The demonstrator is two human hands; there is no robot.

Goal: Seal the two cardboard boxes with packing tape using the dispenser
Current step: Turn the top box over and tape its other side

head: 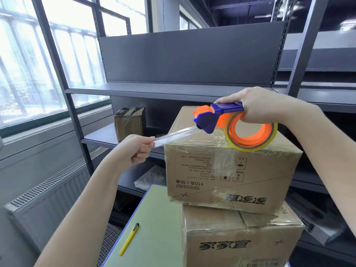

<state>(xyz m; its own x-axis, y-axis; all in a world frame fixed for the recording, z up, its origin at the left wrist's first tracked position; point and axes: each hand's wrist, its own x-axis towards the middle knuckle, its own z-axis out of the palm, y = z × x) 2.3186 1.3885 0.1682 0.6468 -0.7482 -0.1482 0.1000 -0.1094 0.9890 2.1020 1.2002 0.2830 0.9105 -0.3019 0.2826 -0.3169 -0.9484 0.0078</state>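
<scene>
Above the top box (231, 170), a dispenser (229, 118) is gripped by the curled fingers of the right hand (258, 106); its tape (173, 134) is pinched by the left hand (137, 149).

On the upper box (256, 182), at my 3 o'clock, the print stands upside down: "110克×36盒", a number beginning 100101, the brand 家家宜 and an umbrella sign. The lower box (256, 234), at 5 o'clock, shows 家家宜 upright.

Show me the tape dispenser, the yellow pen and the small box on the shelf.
dispenser (227, 108), head view, blue handle.
pen (128, 240), head view, mid barrel.
small box (128, 128), head view, front face.
</scene>
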